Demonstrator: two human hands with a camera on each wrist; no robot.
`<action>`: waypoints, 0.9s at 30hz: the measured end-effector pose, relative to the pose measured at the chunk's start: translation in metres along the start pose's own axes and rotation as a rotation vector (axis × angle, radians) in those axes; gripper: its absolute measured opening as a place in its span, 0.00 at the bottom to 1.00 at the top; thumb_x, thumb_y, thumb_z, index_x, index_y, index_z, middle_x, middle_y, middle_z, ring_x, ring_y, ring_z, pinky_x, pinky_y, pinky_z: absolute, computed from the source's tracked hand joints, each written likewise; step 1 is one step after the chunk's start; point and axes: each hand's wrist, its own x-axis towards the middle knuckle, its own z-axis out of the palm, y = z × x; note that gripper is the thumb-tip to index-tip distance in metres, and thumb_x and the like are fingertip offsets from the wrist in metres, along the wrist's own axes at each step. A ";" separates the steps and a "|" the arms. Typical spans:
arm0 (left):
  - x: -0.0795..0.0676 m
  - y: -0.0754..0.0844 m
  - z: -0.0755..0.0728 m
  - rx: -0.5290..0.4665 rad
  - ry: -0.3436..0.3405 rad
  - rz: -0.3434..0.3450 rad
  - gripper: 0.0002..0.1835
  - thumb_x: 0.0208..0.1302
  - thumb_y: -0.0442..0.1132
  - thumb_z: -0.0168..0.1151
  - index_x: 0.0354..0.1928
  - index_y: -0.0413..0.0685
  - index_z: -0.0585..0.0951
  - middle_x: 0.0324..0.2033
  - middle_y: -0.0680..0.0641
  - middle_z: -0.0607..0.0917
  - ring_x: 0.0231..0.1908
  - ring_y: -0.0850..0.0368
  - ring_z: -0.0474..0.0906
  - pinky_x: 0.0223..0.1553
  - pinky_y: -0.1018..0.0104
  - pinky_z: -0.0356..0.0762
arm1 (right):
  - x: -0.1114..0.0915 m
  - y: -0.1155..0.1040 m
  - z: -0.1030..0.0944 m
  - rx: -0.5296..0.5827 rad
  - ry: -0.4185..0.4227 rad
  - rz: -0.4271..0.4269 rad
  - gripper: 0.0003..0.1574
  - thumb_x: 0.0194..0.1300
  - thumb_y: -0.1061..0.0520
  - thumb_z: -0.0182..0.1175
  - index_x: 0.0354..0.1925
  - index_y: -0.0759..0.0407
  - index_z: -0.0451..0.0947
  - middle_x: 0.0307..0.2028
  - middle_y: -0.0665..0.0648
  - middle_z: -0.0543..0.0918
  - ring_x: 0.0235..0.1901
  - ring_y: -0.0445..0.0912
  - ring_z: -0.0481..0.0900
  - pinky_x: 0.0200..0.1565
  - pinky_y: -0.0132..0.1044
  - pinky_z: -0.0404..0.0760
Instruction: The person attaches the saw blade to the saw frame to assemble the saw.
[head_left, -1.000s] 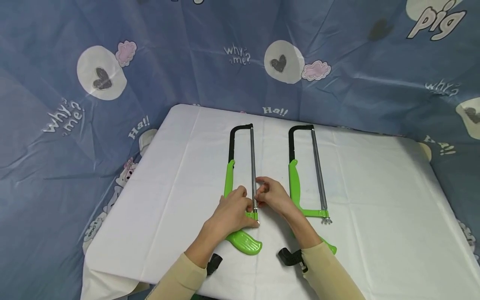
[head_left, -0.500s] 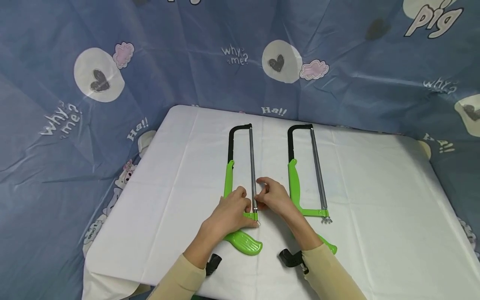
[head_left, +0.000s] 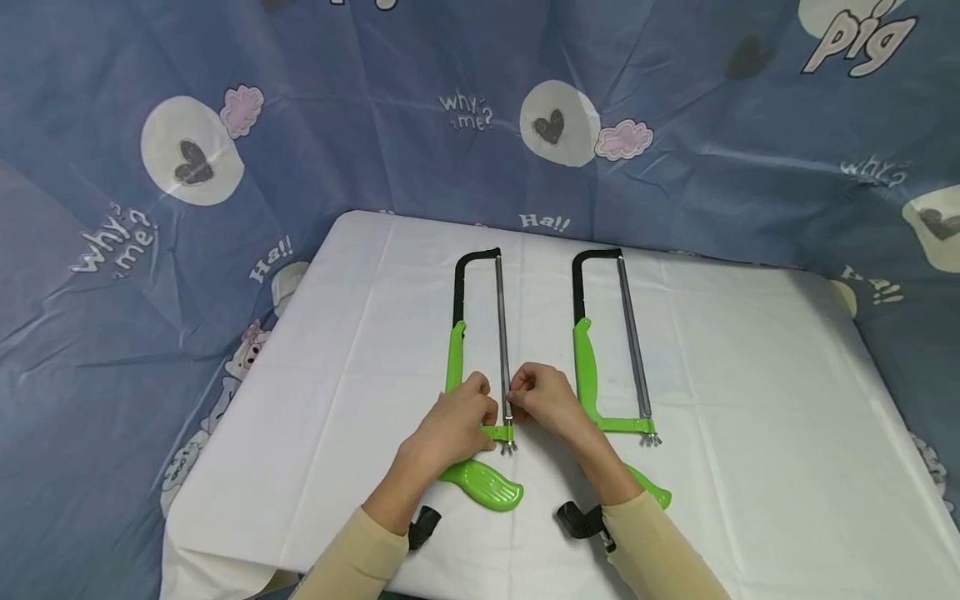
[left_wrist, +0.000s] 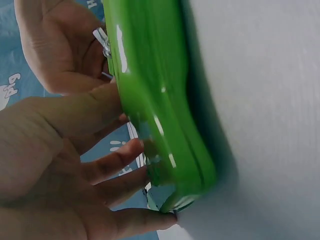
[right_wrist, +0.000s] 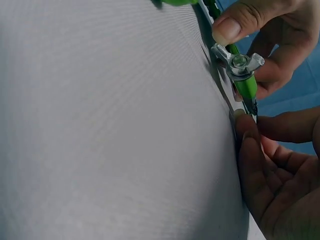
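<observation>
A hacksaw with a green handle, black front frame and grey blade lies on the white-covered table. My left hand grips its green frame, thumb close to the wing nut at the blade's near end. In the left wrist view, the fingers reach around the green handle. My right hand pinches the blade just ahead of the green end piece, as the right wrist view shows with the wing nut above the fingertips. A matching hacksaw lies to the right, its handle partly behind my right forearm.
Black wrist mounts sit at both sleeves, the left one low over the cloth. The white table extends to the right, and a blue printed curtain hangs behind and along the sides.
My left thumb has drawn back to the left, uncovering the wing nut. The right index finger has curled in toward the thumb at the blade. The saws lie as before.
</observation>
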 end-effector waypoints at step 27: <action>0.023 -0.006 0.003 -0.020 0.055 -0.032 0.09 0.46 0.45 0.72 0.25 0.54 0.80 0.30 0.53 0.71 0.29 0.59 0.67 0.49 0.42 0.70 | -0.024 0.016 -0.018 -0.193 -0.202 -0.122 0.08 0.60 0.56 0.57 0.24 0.55 0.76 0.21 0.54 0.81 0.17 0.41 0.71 0.21 0.31 0.68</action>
